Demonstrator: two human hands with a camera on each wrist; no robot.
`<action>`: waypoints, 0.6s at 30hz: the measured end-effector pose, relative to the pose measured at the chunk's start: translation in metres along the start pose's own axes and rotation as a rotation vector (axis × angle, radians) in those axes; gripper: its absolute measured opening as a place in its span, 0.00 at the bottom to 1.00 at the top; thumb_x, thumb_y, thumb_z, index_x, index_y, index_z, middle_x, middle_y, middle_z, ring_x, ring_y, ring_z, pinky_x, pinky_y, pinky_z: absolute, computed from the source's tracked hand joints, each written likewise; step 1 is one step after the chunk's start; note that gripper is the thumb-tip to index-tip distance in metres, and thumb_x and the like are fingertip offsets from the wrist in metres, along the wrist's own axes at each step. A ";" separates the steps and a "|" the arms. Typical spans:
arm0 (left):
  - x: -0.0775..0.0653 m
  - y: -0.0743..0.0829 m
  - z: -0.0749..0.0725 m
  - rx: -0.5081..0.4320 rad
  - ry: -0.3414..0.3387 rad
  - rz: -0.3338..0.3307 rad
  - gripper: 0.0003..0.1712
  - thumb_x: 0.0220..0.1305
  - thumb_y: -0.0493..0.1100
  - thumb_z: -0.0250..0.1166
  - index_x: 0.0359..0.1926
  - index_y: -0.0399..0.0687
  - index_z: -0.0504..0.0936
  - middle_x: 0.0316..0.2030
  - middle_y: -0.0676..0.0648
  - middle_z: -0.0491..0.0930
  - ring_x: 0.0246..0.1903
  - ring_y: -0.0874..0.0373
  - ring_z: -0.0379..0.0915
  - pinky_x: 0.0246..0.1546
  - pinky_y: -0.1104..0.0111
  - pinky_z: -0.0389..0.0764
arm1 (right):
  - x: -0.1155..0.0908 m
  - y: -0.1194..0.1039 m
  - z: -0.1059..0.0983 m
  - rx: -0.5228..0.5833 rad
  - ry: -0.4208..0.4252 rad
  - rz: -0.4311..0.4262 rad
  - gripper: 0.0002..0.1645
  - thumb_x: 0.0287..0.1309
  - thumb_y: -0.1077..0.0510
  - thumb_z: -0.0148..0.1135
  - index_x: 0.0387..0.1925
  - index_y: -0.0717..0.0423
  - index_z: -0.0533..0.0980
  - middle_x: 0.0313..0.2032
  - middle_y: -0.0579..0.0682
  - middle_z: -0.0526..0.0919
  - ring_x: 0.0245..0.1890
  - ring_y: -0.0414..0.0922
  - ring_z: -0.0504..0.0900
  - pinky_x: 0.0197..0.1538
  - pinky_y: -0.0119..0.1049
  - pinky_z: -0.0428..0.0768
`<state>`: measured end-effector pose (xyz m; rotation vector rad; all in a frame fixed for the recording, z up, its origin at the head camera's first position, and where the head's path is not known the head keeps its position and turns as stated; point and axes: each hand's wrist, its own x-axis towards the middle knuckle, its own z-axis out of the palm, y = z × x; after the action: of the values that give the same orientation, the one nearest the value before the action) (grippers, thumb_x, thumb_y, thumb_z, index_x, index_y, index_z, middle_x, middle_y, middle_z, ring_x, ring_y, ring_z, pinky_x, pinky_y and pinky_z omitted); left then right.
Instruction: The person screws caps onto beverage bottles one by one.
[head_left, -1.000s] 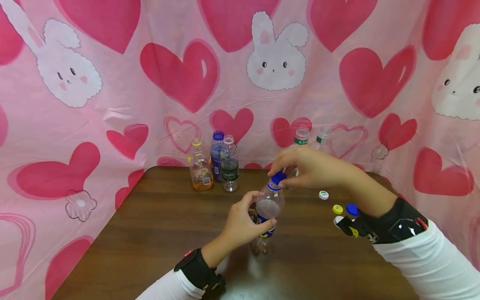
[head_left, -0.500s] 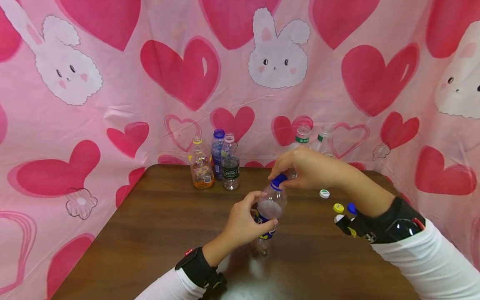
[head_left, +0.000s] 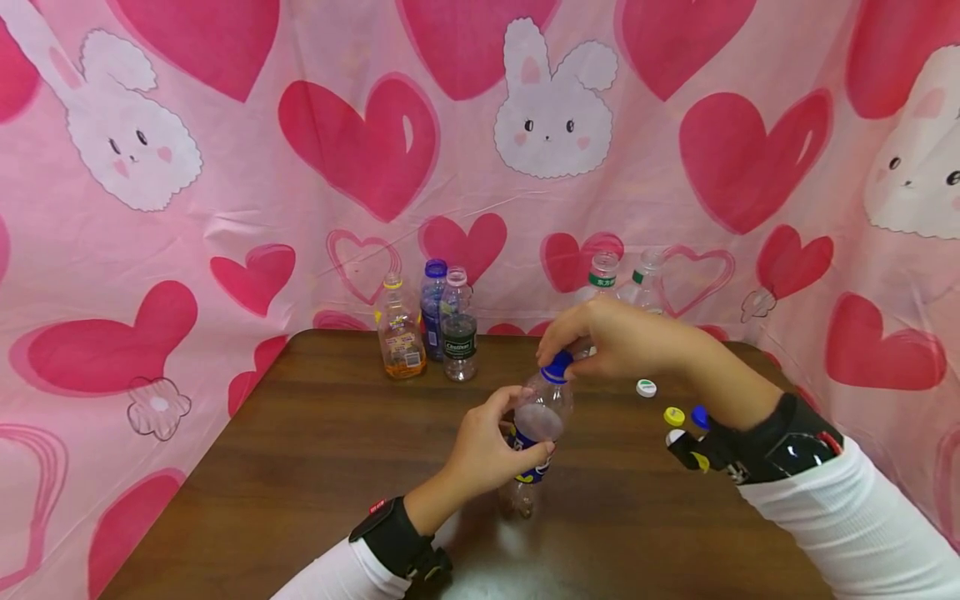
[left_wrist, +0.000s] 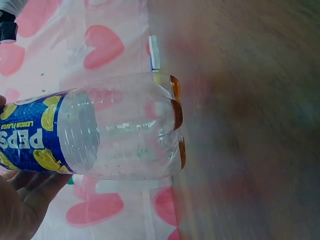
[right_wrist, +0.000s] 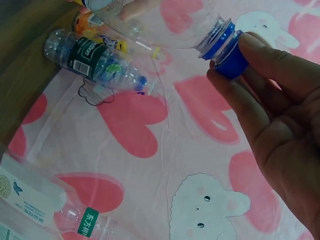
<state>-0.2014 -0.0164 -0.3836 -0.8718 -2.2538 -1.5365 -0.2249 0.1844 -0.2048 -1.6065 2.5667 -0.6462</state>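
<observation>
Mid-table in the head view stands a clear plastic Pepsi bottle (head_left: 542,417) with a blue lemon-flavor label. It tilts slightly, its neck leaning to the right. My left hand (head_left: 483,442) grips it around the label, thumb on the near side. In the left wrist view, a little amber liquid (left_wrist: 176,114) shows in the lobes of the bottle's base. At the top, my right hand (head_left: 611,342) pinches a blue cap (right_wrist: 231,61) between thumb and fingers. The cap sits right at the mouth, and clear neck shows between it and the blue neck ring (right_wrist: 212,41).
At the back left stand an uncapped bottle with amber liquid (head_left: 402,342), a blue-labelled bottle (head_left: 432,308) and a green-labelled bottle (head_left: 460,337). Two clear bottles (head_left: 602,279) are behind my right hand. A white cap (head_left: 646,388), yellow cap (head_left: 674,416) and blue cap (head_left: 700,417) lie at right.
My right thumb and fingers have shifted slightly around the cap. The left hand keeps its grip on the bottle, and the other bottles and loose caps stay put.
</observation>
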 end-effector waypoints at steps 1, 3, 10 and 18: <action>0.000 0.000 0.000 -0.012 -0.003 0.002 0.33 0.45 0.44 0.78 0.53 0.44 0.76 0.48 0.47 0.84 0.45 0.57 0.80 0.38 0.61 0.84 | 0.000 0.001 0.000 0.028 -0.004 -0.006 0.17 0.47 0.75 0.70 0.39 0.57 0.84 0.40 0.45 0.85 0.42 0.42 0.82 0.45 0.37 0.83; 0.000 0.000 0.000 -0.033 -0.017 -0.001 0.33 0.45 0.44 0.78 0.54 0.45 0.76 0.48 0.48 0.84 0.44 0.58 0.80 0.39 0.63 0.84 | -0.002 0.002 -0.001 0.091 -0.018 -0.012 0.18 0.48 0.76 0.69 0.39 0.57 0.84 0.41 0.46 0.84 0.43 0.43 0.81 0.46 0.37 0.83; 0.000 0.003 -0.001 -0.101 -0.070 -0.017 0.33 0.47 0.41 0.76 0.56 0.44 0.76 0.48 0.46 0.83 0.44 0.58 0.79 0.40 0.68 0.82 | -0.004 0.004 -0.006 0.232 -0.060 0.003 0.18 0.49 0.78 0.65 0.38 0.58 0.84 0.44 0.52 0.84 0.46 0.46 0.81 0.48 0.40 0.82; 0.001 0.004 -0.002 -0.083 -0.059 -0.035 0.33 0.48 0.42 0.76 0.57 0.44 0.76 0.49 0.46 0.83 0.44 0.57 0.79 0.40 0.68 0.82 | 0.000 -0.001 -0.002 -0.060 0.043 0.082 0.12 0.50 0.59 0.75 0.38 0.59 0.85 0.33 0.44 0.85 0.33 0.38 0.84 0.38 0.32 0.83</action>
<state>-0.1995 -0.0166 -0.3791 -0.9162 -2.2720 -1.6519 -0.2248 0.1847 -0.2027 -1.5107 2.6911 -0.6101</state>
